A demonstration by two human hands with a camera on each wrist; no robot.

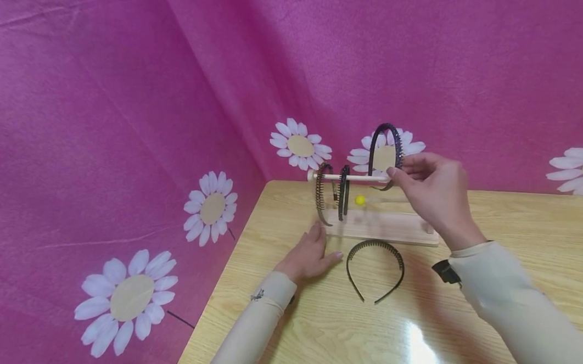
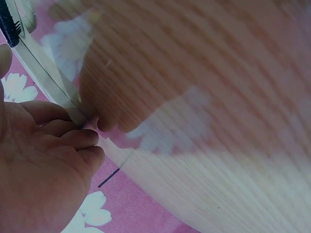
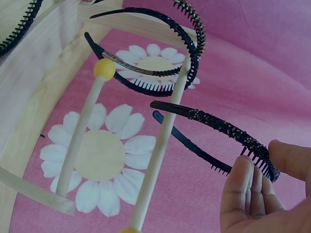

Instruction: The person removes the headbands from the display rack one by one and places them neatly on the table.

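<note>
My right hand (image 1: 436,198) pinches a black, glittery toothed headband (image 1: 399,149) between thumb and fingers, at the upper rod (image 1: 363,178) of a wooden stand. In the right wrist view the ends of this headband (image 3: 218,125) overlap the rod. Two more dark headbands hang further along it: a toothed one (image 1: 319,191) near the rod's end knob and a black one (image 1: 342,198) beside it. My left hand (image 1: 307,255) lies low by the left end of the stand's base (image 1: 383,228), fingers extended and fingertips right at its edge.
A black toothed headband (image 1: 377,244) lies on the wooden table (image 1: 343,333) in front of the stand. A lower peg with a yellow ball tip (image 1: 360,200) points left under the upper rod. Pink cloth with daisies (image 1: 218,63) hangs behind and to the left.
</note>
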